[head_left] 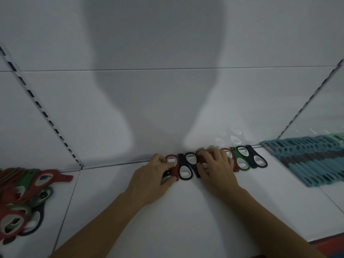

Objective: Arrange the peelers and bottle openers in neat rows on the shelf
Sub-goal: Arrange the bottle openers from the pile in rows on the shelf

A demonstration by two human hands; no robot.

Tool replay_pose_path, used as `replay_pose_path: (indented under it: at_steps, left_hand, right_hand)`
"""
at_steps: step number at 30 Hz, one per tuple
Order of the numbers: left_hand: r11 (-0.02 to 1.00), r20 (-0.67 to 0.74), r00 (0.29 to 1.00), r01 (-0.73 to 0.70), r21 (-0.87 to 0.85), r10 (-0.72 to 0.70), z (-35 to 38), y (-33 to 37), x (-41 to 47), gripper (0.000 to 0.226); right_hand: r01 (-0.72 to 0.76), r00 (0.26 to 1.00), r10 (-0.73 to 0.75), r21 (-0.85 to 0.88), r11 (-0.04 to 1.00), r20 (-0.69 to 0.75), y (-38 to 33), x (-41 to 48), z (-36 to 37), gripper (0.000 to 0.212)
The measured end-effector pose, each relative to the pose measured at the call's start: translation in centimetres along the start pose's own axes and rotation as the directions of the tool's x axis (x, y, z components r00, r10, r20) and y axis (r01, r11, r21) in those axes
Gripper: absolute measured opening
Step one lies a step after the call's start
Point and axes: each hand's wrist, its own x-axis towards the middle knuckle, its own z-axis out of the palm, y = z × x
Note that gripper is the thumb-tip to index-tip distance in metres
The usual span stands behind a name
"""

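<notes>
Findings at time of inspection. The left hand (156,175) gripped a red bottle opener (172,165), with the fingers curled over its far end and the thumb set against its near end. This opener lay at the left end of a row of bottle openers (186,166) that ran along the far edge of the white shelf (186,211), against the back panel (167,108).

The right hand (216,169) lay just beside the left hand, palm down on the middle of the same row. Its fingers were spread and rested flat on the openers beneath, holding none of them. How the covered openers lay could not be told.

Just beyond the right hand's outer side, the row continued with a green bottle opener (235,155) and a black bottle opener (251,158), side by side.

Well out from the left hand's outer side, a loose pile of bottle openers (37,183) in red, green and dark colours lay overlapping on the shelf. Well out from the right hand's outer side, teal peelers (307,161) stood packed in close rows.
</notes>
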Motion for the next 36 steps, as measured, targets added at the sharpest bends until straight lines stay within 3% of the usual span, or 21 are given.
replay_pose_path:
  at_steps: [10, 13, 15, 17, 20, 23, 25, 29, 33, 36]
  left_hand:
    - [0.999, -0.037, 0.998, 0.046, 0.029, -0.045, 0.7, 1.0, 0.3, 0.049]
    - [0.973, -0.122, 0.99, 0.047, -0.226, -0.076, -0.2, 1.1, 0.3, 0.051]
    - [0.928, -0.118, 0.99, 0.024, -0.372, -0.073, -0.9, 0.8, 0.4, 0.061]
    - [0.926, -0.041, 0.999, -0.015, -0.377, -0.001, -1.6, 0.7, 0.5, 0.075]
    - [0.911, 0.045, 0.995, -0.064, -0.407, 0.089, -1.9, 0.4, 0.4, 0.081]
    - [0.86, -0.003, 1.0, -0.028, -0.509, 0.031, -2.2, -0.4, -0.3, 0.073]
    - [0.88, -0.095, 0.995, -0.033, -0.474, -0.014, -2.3, -1.4, -1.0, 0.06]
    - [0.926, -0.109, 0.994, -0.028, -0.377, -0.014, -2.1, -2.5, -2.4, 0.047]
    - [0.957, -0.149, 0.982, -0.152, -0.245, 0.118, -1.6, -2.4, -3.4, 0.035]
    - [0.964, -0.173, 0.978, -0.154, -0.218, 0.117, -1.2, -2.2, -3.9, 0.035]
  right_hand:
    - [-0.015, 0.999, 0.016, 0.035, 0.999, -0.033, -0.1, -0.2, 0.2, 0.034]
    - [0.102, 0.983, -0.085, 0.099, 0.99, -0.165, -0.9, -0.3, -0.9, 0.034]
    - [0.294, 0.949, -0.24, 0.304, 0.906, -0.204, -2.1, 0.1, -1.9, 0.031]
    - [0.4, 0.912, -0.384, 0.518, 0.756, -0.143, -3.8, 0.5, -2.9, 0.03]
    - [0.453, 0.862, -0.496, 0.601, 0.658, -0.107, -6.1, 0.6, -3.1, 0.017]
    - [0.366, 0.903, -0.421, 0.659, 0.657, -0.082, -7.0, 0.9, -2.9, 0.009]
    - [0.27, 0.938, -0.347, 0.677, 0.685, -0.024, -7.1, 1.9, -3.0, 0.01]
    - [0.146, 0.91, -0.35, 0.62, 0.771, 0.221, -7.3, 4.4, -2.5, 0.019]
    - [0.107, 0.956, -0.243, 0.576, 0.81, 0.164, -8.3, 4.3, -1.0, 0.023]
    - [0.069, 0.986, -0.143, 0.586, 0.807, 0.08, -7.9, 3.6, -0.5, 0.025]
